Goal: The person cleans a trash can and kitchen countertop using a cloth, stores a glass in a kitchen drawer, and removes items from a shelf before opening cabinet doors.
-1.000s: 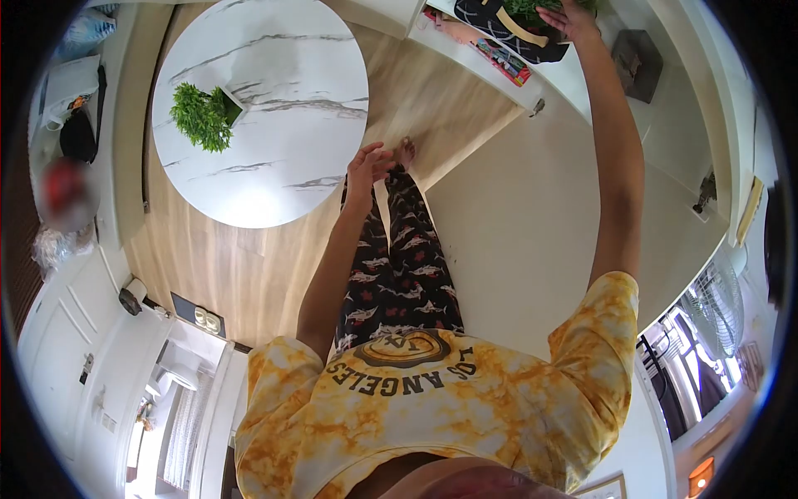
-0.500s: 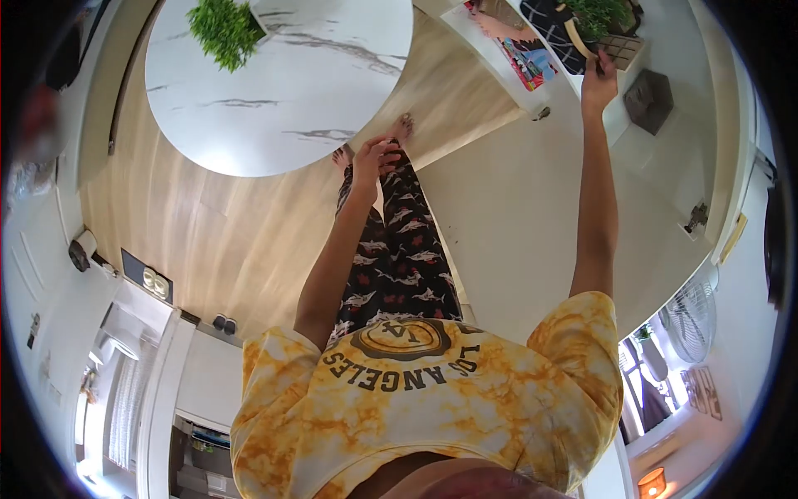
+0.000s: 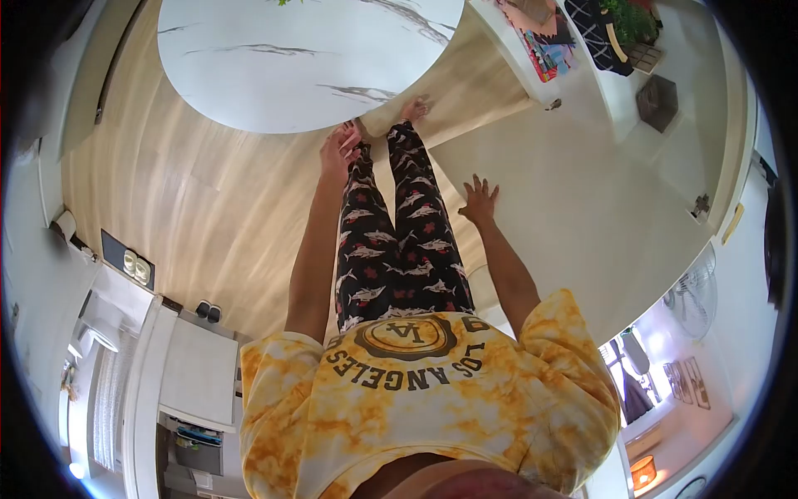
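Observation:
My right hand (image 3: pixel 480 201) has its fingers spread and holds nothing. It is over the near edge of a broad pale panel (image 3: pixel 565 183); I cannot tell whether it touches the panel. My left hand (image 3: pixel 339 151) hangs over my patterned trousers, beside the round marble-look table (image 3: pixel 274 100). Its fingers look loosely apart, with no object visible in them. At the upper right, a black basket (image 3: pixel 588 29) with white lines and a light curved handle stands by a green plant (image 3: pixel 629 21), away from both hands.
A colourful printed sheet (image 3: pixel 544 50) lies on a white surface near the basket. A dark hexagonal object (image 3: pixel 657 103) sits to its right. Metal hinges (image 3: pixel 701 205) show at the panel's edge. Wooden floor (image 3: pixel 216 200) runs around my feet, and a white fan (image 3: pixel 694 283) stands at right.
My right hand has let go of the basket's light handle and come down and left, fingers spread. My left hand has shifted slightly left. The view has tilted, leaving the table plant mostly out of frame.

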Available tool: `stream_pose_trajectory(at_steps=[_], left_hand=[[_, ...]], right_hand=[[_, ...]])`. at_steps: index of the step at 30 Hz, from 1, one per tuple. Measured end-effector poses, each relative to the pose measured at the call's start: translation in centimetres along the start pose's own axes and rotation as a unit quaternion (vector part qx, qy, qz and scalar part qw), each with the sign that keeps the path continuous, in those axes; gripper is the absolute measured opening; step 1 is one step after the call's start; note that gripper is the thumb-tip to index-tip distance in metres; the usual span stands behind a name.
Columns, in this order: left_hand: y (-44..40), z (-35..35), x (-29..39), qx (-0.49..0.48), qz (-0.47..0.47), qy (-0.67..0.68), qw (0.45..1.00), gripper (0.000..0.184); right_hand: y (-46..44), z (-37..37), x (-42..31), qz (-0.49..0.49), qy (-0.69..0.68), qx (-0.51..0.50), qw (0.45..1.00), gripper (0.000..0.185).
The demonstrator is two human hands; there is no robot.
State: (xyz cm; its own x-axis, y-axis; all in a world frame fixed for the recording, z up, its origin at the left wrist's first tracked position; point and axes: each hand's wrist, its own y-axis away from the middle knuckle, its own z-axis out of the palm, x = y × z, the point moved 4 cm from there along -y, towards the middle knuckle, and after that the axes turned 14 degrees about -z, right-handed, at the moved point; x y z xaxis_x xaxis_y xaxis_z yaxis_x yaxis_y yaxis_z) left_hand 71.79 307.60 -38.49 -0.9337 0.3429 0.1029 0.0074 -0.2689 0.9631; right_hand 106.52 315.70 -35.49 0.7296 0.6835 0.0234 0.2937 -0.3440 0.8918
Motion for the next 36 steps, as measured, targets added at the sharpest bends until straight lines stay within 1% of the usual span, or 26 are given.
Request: stream_pose_trajectory(at_steps=[1, 4, 5, 6, 7, 8, 10, 11, 12, 13, 14, 15, 17, 19, 20, 22, 24, 25, 26, 27, 28, 29, 31, 32, 34, 36], left_hand=[[0.5, 0.3, -0.1, 0.008, 0.006, -0.021, 1.000, 0.025], [0.2, 1.8, -1.7, 0.055, -0.002, -0.157, 0.986, 0.032], [0.5, 2.9, -1.5, 0.069, 0.110, -0.228, 0.965, 0.031], [1.3, 4.1, -1.6, 0.080, 0.218, -0.296, 0.927, 0.031], [2.0, 5.4, -1.4, 0.085, 0.324, -0.360, 0.871, 0.030], [2.4, 6.4, -0.9, 0.102, 0.360, -0.374, 0.849, 0.029], [4.2, 9.0, 1.3, 0.190, 0.520, -0.427, 0.715, 0.029], [4.7, 10.4, 2.0, 0.230, 0.595, -0.439, 0.633, 0.029], [4.3, 11.1, 2.8, 0.252, 0.604, -0.437, 0.617, 0.029], [3.8, 11.5, 3.3, 0.272, 0.612, -0.436, 0.602, 0.030], [3.3, 12.1, 3.1, 0.245, 0.632, -0.452, 0.580, 0.032], [2.6, 12.5, 2.6, 0.217, 0.652, -0.465, 0.557, 0.034], [-0.5, 10.6, -2.4, 0.044, 0.604, -0.523, 0.599, 0.034], [-3.8, 12.8, -6.8, -0.157, 0.556, -0.656, 0.485, 0.050], [-6.1, 12.9, -7.9, -0.107, 0.528, -0.705, 0.462, 0.057], [-11.0, 13.0, -9.2, 0.000, 0.469, -0.782, 0.410, 0.072], [-15.3, 14.2, -8.3, 0.015, 0.477, -0.790, 0.384, 0.082], [-18.2, 15.3, -8.0, 0.028, 0.484, -0.792, 0.371, 0.086], [-21.4, 16.2, -7.8, 0.050, 0.503, -0.793, 0.340, 0.084], [-24.9, 17.0, -7.5, 0.048, 0.522, -0.787, 0.325, 0.081], [-27.6, 16.9, -7.2, 0.048, 0.532, -0.786, 0.312, 0.079], [-29.4, 16.8, -7.0, 0.049, 0.531, -0.799, 0.279, 0.078], [-31.0, 15.9, -7.1, 0.052, 0.522, -0.823, 0.219, 0.075], [-30.9, 14.9, -7.4, 0.031, 0.504, -0.832, 0.232, 0.072], [-30.9, 15.2, -6.6, -0.007, 0.487, -0.838, 0.247, 0.067], [-31.1, 17.3, -5.9, 0.023, 0.468, -0.834, 0.290, 0.062]], right_hand=[[0.6, 0.1, 0.0, -0.022, 0.012, 0.033, 0.999, 0.066], [1.3, 2.5, 0.9, 0.010, 0.023, 0.005, 1.000, 0.063], [1.3, 3.5, 1.0, 0.016, 0.019, 0.009, 1.000, 0.061], [1.4, 4.7, 0.8, 0.023, 0.012, 0.010, 1.000, 0.059], [1.2, 5.7, 0.5, 0.031, 0.004, 0.013, 0.999, 0.057], [1.2, 5.6, 0.3, 0.061, -0.056, 0.040, 0.996, 0.056], [0.5, 4.7, 0.3, 0.123, -0.175, 0.102, 0.972, 0.053], [-0.8, 5.7, 0.7, 0.169, -0.262, 0.158, 0.937, 0.052], [-3.1, 6.7, 1.4, 0.214, -0.344, 0.220, 0.887, 0.051], [-5.4, 7.5, 2.1, 0.256, -0.422, 0.278, 0.824, 0.050], [-7.5, 7.6, 2.4, 0.272, -0.471, 0.300, 0.784, 0.052], [-10.4, 8.2, 2.4, 0.252, -0.552, 0.299, 0.737, 0.054], [-15.4, 8.0, 2.3, 0.198, -0.692, 0.304, 0.625, 0.057], [-20.5, 5.9, 3.6, 0.049, -0.845, 0.241, 0.475, 0.063], [-22.0, 4.4, 4.1, -0.035, -0.896, 0.208, 0.390, 0.065], [-25.0, 3.4, 6.7, -0.046, -0.858, 0.275, 0.431, 0.068], [-25.6, 1.9, 7.7, -0.055, -0.811, 0.350, 0.465, 0.073], [-27.9, 2.2, 8.7, -0.060, -0.785, 0.402, 0.467, 0.073], [-30.3, 2.7, 9.7, -0.061, -0.759, 0.447, 0.470, 0.073], [-32.5, 3.5, 10.5, -0.059, -0.733, 0.486, 0.473, 0.073], [-33.9, 4.3, 11.2, -0.021, -0.739, 0.501, 0.450, 0.070], [-34.8, 4.4, 12.5, 0.017, -0.743, 0.513, 0.430, 0.067], [-35.4, 5.0, 15.0, 0.114, -0.643, 0.523, 0.547, 0.052], [-35.3, 5.4, 16.2, 0.105, -0.653, 0.521, 0.540, 0.044], [-36.1, 4.2, 20.0, 0.078, -0.667, 0.536, 0.512, 0.031], [-35.9, 1.9, 24.0, 0.086, -0.764, 0.516, 0.378, 0.023]])
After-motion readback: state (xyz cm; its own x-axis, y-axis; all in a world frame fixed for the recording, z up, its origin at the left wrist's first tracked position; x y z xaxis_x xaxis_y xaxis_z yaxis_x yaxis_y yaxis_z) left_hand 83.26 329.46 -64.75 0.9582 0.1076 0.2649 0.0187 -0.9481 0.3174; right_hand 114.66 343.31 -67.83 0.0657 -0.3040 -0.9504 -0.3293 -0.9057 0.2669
